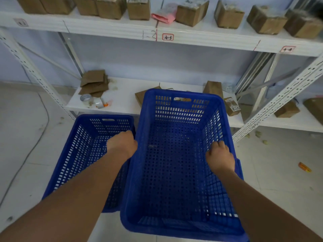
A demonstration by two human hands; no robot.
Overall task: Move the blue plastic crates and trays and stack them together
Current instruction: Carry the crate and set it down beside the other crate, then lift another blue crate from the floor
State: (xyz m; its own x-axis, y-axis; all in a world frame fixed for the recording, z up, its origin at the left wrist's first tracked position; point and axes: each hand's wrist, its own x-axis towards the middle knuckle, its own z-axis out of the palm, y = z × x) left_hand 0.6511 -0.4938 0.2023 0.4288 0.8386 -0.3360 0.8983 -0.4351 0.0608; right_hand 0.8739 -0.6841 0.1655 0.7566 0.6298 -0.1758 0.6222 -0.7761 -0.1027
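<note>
A large blue perforated crate [174, 154] fills the middle of the view, held up in front of me and empty inside. My left hand [122, 144] grips its left rim and my right hand [220, 157] grips its right rim. A second blue perforated crate [83, 151] rests on the floor just to the left, partly hidden under my left forearm and the held crate's side. The edge of another blue piece shows under the held crate at its right side [239, 169]; I cannot tell what it is.
A white metal shelving unit [122, 103] stands right behind the crates, its low shelf holding cardboard pieces [94, 82], tape rolls [85, 99] and brown boxes [214, 89]. Slanted uprights [279, 96] rise at right. A cable [35, 147] runs across the pale tiled floor at left.
</note>
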